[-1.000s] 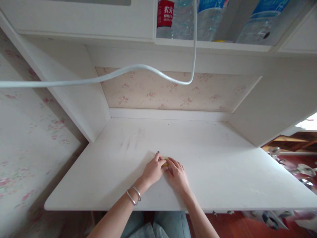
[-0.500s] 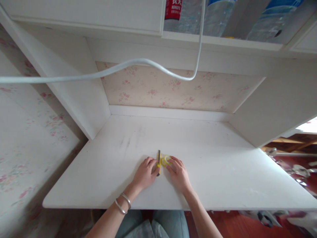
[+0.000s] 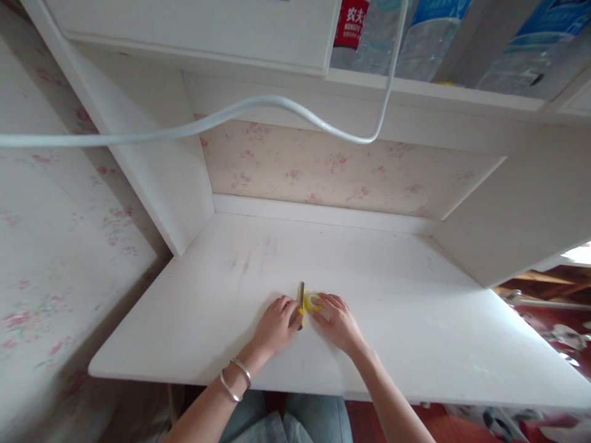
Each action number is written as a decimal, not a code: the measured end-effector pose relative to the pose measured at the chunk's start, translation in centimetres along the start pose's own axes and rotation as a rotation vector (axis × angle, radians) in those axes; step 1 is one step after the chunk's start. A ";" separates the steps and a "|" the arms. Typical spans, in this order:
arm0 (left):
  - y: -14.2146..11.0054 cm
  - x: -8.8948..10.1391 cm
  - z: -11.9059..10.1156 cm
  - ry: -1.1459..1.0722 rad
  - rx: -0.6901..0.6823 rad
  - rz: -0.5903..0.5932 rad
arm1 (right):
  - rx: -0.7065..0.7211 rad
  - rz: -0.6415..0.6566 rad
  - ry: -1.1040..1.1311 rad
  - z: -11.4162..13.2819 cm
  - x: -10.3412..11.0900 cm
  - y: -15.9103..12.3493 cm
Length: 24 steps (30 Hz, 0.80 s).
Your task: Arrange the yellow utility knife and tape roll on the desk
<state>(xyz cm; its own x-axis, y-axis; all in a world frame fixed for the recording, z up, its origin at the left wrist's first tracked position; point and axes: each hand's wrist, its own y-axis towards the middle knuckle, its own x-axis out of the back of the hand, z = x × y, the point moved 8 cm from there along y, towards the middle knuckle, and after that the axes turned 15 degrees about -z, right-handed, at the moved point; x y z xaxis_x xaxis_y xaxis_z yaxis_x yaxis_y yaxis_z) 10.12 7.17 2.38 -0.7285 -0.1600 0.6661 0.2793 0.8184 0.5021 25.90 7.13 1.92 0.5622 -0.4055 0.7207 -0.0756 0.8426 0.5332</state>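
My left hand is closed on a slim yellow-and-dark utility knife, held between thumb and fingers just above the white desk. The knife points away from me, toward the back of the desk. Right beside it, my right hand has its fingers curled round a small yellow-and-clear roll of tape. Those fingers cover the roll's right side. Between the hands, the knife and the roll almost touch. Whether the blade is out is too small to tell.
A white cable hangs across the view above the desk. Higher up, a shelf holds several plastic bottles. White side panels flank the desk, and floral wallpaper covers the back. Clutter stands at the right.
The camera view has shifted and tilted slightly. Both hands stay together at nearly the same place on the desk, with the right fingers a little further over the tape roll.
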 end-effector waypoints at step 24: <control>0.1 0.0 0.2 0.002 -0.005 0.012 | -0.138 -0.091 0.041 -3.8 1.5 0.4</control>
<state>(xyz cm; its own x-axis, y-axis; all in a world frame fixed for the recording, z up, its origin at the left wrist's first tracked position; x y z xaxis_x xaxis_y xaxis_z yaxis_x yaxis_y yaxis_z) 10.05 7.39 2.31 -0.7239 -0.1513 0.6731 0.2913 0.8174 0.4970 29.83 8.26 1.55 0.5951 -0.4702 0.6517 0.0895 0.8447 0.5277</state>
